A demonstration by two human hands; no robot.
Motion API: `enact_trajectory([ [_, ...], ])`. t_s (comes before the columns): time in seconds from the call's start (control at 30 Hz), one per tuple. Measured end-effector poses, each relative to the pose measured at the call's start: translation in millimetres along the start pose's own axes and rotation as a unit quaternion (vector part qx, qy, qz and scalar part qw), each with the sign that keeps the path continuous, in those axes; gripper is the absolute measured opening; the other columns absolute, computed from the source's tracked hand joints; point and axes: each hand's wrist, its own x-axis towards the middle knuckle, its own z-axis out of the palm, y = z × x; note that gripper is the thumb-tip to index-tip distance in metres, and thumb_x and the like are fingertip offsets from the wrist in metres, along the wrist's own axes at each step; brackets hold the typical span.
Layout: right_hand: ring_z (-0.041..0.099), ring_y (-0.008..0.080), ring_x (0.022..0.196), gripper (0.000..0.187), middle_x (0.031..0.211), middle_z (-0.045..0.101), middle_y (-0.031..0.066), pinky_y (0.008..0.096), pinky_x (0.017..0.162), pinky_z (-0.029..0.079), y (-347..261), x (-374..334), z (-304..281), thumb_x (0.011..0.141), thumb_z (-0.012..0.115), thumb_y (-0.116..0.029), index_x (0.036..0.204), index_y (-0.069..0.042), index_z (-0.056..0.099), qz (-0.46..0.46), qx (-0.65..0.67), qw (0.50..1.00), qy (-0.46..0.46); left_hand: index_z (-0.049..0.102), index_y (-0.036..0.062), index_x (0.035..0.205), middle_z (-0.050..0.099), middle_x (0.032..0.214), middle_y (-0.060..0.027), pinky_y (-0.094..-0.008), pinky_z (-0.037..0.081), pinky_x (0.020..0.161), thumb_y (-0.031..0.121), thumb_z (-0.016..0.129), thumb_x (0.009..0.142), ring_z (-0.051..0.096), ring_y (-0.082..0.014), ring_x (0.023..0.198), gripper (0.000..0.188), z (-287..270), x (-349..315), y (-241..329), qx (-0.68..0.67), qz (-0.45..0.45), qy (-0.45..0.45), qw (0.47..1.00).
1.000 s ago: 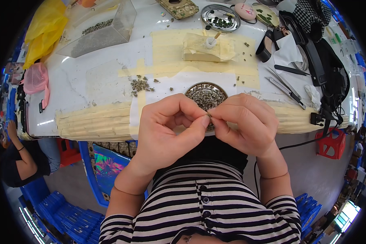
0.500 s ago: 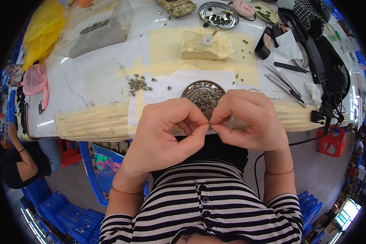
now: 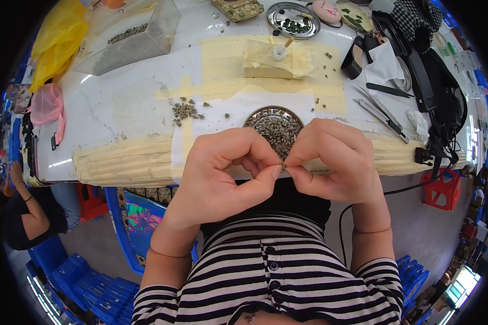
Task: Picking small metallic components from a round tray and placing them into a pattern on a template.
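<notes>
My left hand (image 3: 228, 176) and my right hand (image 3: 333, 160) meet fingertip to fingertip over the table's near edge. Each pinches thumb against forefinger on one tiny metallic piece (image 3: 283, 166), too small to name and mostly covered by the fingertips. Just beyond them sits a round metal dish (image 3: 274, 108) full of small shiny metal-coloured parts (image 3: 276, 127); my hands hide its near side. Left of the dish, a loose pile of similar small parts (image 3: 184, 110) lies on white paper (image 3: 222, 122).
A yellow-taped block (image 3: 265, 67) with a small white cup stands behind the dish. Tweezers (image 3: 379, 116) lie to the right, beside black straps (image 3: 417, 76). A clear tray (image 3: 133, 51) and a pink mesh pouch (image 3: 46, 105) are at left. A person's arm (image 3: 30, 208) shows far left.
Both hands have shifted very slightly to the right, still pinching together. The right fingers have turned a little around the tiny piece. Nothing on the table has visibly moved.
</notes>
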Motion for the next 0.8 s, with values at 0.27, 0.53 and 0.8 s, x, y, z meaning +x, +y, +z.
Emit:
enact_trajectory([
  [0.27,0.059,0.0159,0.064,0.014,0.071,0.062,0.0047,0.0259,0.06,0.045,-3.6,-0.9,-2.1,0.066,0.071,0.001,0.075,-0.002,0.061,0.132,0.147,0.98,-0.024,0.065,-0.0021,0.084,0.063,0.078,-0.0023,-0.0204,0.051,0.066,-0.003,0.066,0.08,0.06,-0.006,0.071,0.005,1.3,-3.7,-1.6,-0.115,-0.052,-0.002,0.992],
  [0.53,0.059,0.0108,0.065,0.009,0.075,0.062,0.0035,0.0227,0.062,0.049,0.2,-5.9,-2.3,0.075,0.069,0.004,0.081,0.0,0.063,0.127,0.152,0.98,0.016,0.064,-0.0033,0.09,0.065,0.082,-0.0032,-0.0208,0.051,0.069,-0.002,0.067,0.084,0.061,-0.0067,0.075,0.007,0.2,-3.4,0.1,-0.174,-0.085,0.01,0.981],
  [0.8,0.056,0.0063,0.076,0.01,0.084,0.061,0.0007,0.0213,0.071,0.048,-4.7,-10.9,-6.6,0.084,0.068,0.001,0.09,0.003,0.061,0.266,0.354,0.893,0.074,0.064,-0.0006,0.083,0.061,0.075,-0.0064,-0.0253,0.048,0.06,-0.005,0.067,0.077,0.059,-0.0138,0.062,0.008,-12.4,-9.0,-3.6,0.268,0.057,0.157,0.949],
])
